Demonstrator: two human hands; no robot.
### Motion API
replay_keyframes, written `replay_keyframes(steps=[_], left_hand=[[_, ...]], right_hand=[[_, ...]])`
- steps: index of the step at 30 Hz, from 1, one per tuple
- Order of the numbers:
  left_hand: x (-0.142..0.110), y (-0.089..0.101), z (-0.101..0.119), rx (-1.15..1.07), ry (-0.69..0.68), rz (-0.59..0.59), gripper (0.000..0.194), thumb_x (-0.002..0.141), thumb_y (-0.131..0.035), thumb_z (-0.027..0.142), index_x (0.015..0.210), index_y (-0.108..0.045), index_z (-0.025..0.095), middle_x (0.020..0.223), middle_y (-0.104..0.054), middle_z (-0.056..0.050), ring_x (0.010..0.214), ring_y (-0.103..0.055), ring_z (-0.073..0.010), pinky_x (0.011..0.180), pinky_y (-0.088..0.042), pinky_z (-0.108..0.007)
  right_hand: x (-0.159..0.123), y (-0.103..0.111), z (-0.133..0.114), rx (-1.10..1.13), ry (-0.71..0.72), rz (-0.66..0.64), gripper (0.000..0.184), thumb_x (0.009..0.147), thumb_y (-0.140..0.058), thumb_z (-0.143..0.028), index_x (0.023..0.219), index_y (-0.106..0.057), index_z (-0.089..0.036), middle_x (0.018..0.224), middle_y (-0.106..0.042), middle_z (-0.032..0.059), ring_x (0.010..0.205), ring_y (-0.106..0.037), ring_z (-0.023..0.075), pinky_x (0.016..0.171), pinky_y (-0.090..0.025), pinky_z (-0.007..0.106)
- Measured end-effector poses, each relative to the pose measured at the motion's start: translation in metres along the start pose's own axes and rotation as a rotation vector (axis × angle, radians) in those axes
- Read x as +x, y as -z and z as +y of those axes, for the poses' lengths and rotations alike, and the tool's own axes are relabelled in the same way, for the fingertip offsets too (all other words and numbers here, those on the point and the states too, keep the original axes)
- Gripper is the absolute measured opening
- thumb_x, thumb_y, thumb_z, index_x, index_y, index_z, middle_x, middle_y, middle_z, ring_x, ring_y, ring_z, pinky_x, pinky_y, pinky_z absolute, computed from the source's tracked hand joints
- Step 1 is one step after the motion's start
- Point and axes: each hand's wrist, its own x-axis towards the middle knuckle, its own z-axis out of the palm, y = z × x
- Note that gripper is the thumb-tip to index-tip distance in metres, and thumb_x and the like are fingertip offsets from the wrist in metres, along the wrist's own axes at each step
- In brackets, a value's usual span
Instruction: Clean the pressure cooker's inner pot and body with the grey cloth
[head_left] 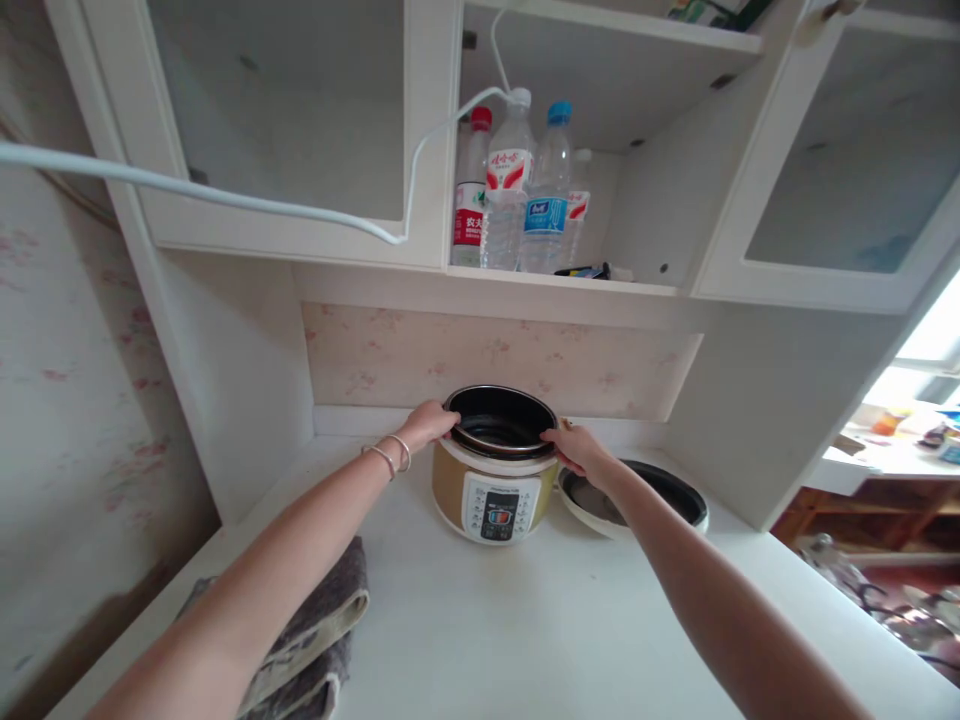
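Note:
A black inner pot [499, 410] sits partly raised and a little tilted at the mouth of a gold and white electric cooker [450, 487]. My left hand [433, 424] pinches the pot's rim on the left, thumb over the edge. On the opposite side my right hand [576, 450] grips the rim the same way. The cooker stands on the white counter [480, 630], its control panel facing me. Beside it on the right lies a round lid [679, 490] with its dark inside up, partly covered by my right forearm.
Folded grey towels [330, 610] lie at the counter's left front, under my left arm. Overhead, an open cupboard shelf holds several plastic bottles [510, 200]. A white cable [277, 208] hangs across the cupboard front. The patterned wall [420, 350] is close behind the cooker.

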Motion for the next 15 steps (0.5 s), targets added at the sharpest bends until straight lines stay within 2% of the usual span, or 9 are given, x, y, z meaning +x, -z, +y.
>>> replay_keyframes(steps=[4,8,11,15], left_hand=[[-0.005,-0.005,0.001,-0.234,-0.024,0.035,0.024,0.072,-0.057,0.034,0.057,-0.058,0.015,0.052,-0.057,-0.003,0.042,-0.046,-0.0102,0.043,-0.03,-0.024],[-0.005,-0.002,0.01,-0.446,-0.054,0.106,0.025,0.075,-0.055,0.035,0.059,-0.052,0.017,0.05,-0.051,0.001,0.04,-0.041,-0.0081,0.041,-0.028,-0.023],[-0.005,0.01,0.02,-0.578,-0.097,0.193,0.025,0.077,-0.053,0.037,0.062,-0.05,0.018,0.052,-0.048,0.003,0.043,-0.042,-0.008,0.042,-0.029,-0.022],[-0.015,0.04,0.028,-0.706,-0.178,0.308,0.028,0.079,-0.052,0.043,0.067,-0.047,0.018,0.054,-0.043,0.005,0.046,-0.04,-0.0073,0.045,-0.03,-0.021]], right_hand=[[0.006,0.002,-0.01,0.008,-0.054,0.031,0.026,0.072,-0.06,-0.029,0.052,-0.05,-0.017,0.039,-0.046,-0.0016,0.033,-0.033,0.0065,0.035,-0.019,0.021],[0.01,0.005,-0.036,0.049,0.035,0.142,0.027,0.075,-0.055,-0.032,0.053,-0.049,-0.019,0.038,-0.043,-0.0029,0.036,-0.035,0.0083,0.038,-0.024,0.023],[0.009,0.008,-0.066,0.096,0.146,0.229,0.027,0.078,-0.054,-0.036,0.057,-0.049,-0.019,0.043,-0.045,-0.0029,0.041,-0.039,0.0092,0.042,-0.029,0.024],[-0.005,0.006,-0.106,0.175,0.32,0.289,0.029,0.079,-0.056,-0.038,0.059,-0.05,-0.018,0.048,-0.048,-0.003,0.046,-0.042,0.0087,0.047,-0.033,0.023]])
